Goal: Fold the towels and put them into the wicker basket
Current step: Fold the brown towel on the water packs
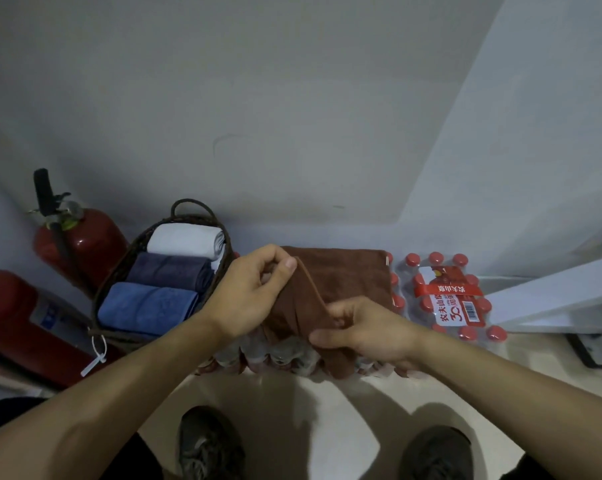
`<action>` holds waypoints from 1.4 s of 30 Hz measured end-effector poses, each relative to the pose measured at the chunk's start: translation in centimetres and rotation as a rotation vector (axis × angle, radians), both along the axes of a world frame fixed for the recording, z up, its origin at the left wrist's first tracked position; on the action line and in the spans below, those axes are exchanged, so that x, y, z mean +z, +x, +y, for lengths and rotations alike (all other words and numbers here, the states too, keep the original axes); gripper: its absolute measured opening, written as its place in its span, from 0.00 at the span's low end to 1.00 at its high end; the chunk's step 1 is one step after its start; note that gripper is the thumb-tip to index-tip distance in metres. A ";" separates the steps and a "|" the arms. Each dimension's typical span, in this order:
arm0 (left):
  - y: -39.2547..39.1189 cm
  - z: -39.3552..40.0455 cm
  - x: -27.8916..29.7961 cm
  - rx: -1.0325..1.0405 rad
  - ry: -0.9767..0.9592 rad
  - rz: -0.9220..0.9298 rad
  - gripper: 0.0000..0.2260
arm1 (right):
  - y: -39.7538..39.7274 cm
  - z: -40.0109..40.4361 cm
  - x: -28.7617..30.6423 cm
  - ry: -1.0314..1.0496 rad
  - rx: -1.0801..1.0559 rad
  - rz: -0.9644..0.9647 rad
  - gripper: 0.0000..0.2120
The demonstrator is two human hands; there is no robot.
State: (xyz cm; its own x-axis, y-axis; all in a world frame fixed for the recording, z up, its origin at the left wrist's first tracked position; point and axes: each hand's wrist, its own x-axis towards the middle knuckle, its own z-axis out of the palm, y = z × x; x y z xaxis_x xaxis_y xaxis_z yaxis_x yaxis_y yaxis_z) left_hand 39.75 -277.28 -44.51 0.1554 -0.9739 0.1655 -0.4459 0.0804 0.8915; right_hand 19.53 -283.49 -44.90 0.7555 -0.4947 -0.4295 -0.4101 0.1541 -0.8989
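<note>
Pale walls met in a corner above a light floor (327,410), and the head view looked down past two forearms to the person's shoes. At about nine o'clock from the hands stood the wicker basket (112,292), already holding three rolled towels side by side: a white towel (185,240) farthest away, a dark grey-blue towel (168,271) in the middle, and a blue towel (147,306) nearest. Two red fire extinguishers (81,244) sat farther out at nine and ten o'clock.

A brown towel (341,271) lay spread over a pack of water bottles (285,355), with a second pack of red-capped bottles (448,299) at three o'clock. The left hand (247,292) pinched a raised edge of the brown towel between thumb and curled fingers, and the right hand (372,330) gripped the cloth nearer the person, fingers curled round a fold. Each hand's grip was closed on the fabric, with a ridge of cloth running between them.

Judging from this, three towels were done and the brown one was partway through folding; it was left to finish the fold and place it in the basket, where little room seemed to remain. Whether other towels waited out of sight could not be told.
</note>
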 end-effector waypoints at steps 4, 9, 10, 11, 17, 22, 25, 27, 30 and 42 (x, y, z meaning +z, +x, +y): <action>0.9 -0.1 0.1 0.101 -0.060 -0.119 0.12 | -2.6 -2.0 0.8 -0.310 0.411 0.510 0.07; 2.9 -0.5 0.2 0.215 -0.047 -0.187 0.14 | -5.8 -4.6 1.1 -0.330 0.535 0.803 0.17; 3.1 -0.6 0.2 0.205 -0.023 -0.194 0.13 | -6.5 -5.3 1.5 -0.313 0.535 0.799 0.13; 3.3 -0.6 0.1 0.189 0.008 -0.211 0.12 | -7.3 -5.9 2.0 -0.307 0.540 0.792 0.07; 3.8 -1.3 -0.7 0.070 0.339 -0.086 0.11 | -12.2 -10.0 5.3 -0.147 0.449 0.543 0.07; 4.1 -2.1 -2.6 0.131 0.435 0.134 0.07 | -13.4 -12.2 4.5 -0.017 0.128 0.261 0.05; 5.1 -3.6 -4.3 0.236 0.459 0.149 0.07 | -12.4 -13.7 1.8 0.026 -0.106 0.173 0.09; 5.8 -5.0 -5.3 0.317 0.448 0.094 0.08 | -11.2 -14.5 0.0 0.018 -0.248 0.135 0.07; 6.5 -7.7 -6.7 0.403 0.397 -0.035 0.10 | -9.3 -15.5 -3.4 -0.036 -0.398 0.145 0.07; 8.8 -16.7 -13.9 0.514 0.351 -0.193 0.04 | -4.6 -23.3 -14.0 -0.509 -0.615 0.250 0.03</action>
